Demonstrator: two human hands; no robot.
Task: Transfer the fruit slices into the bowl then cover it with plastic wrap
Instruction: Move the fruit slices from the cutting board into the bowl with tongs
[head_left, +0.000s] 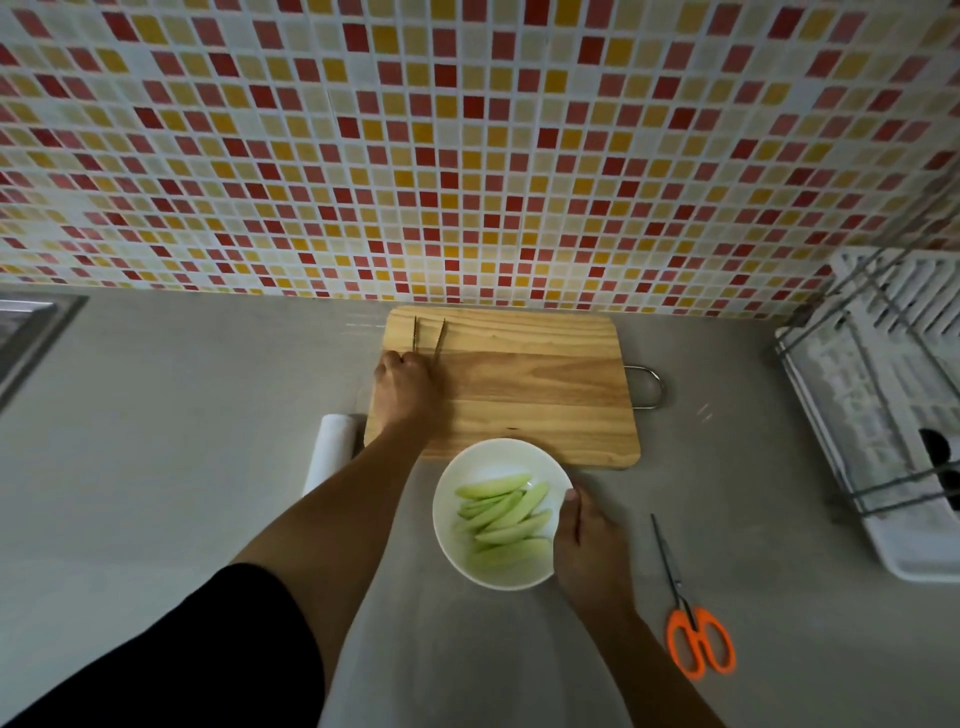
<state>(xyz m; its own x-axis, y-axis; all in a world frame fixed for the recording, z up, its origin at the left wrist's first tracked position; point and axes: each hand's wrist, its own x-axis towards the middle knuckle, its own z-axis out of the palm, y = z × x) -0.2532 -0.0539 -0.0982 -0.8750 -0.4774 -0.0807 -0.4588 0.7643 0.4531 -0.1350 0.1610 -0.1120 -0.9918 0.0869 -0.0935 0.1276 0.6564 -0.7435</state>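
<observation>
Gripping tongs (429, 338) over the cutting board (524, 384), the left hand (402, 387) reaches forward while the right hand (587, 545) clasps the bowl (452, 525) of fruit slices (506, 514) nearer the body.

The grey worktop (182, 467) carries a chopping board (519, 384), a bowl (457, 540) at its six o'clock, scissors (696, 623), a roll (332, 452) and a dish rack (883, 415).

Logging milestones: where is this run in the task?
Done: the green fruit slices lie in the white bowl; the cutting board shows no slices. In hand: the left hand holds tongs over the board, and the right hand grips the bowl's rim. Left: covering; the plastic wrap roll lies beside the board and the bowl is uncovered.
</observation>
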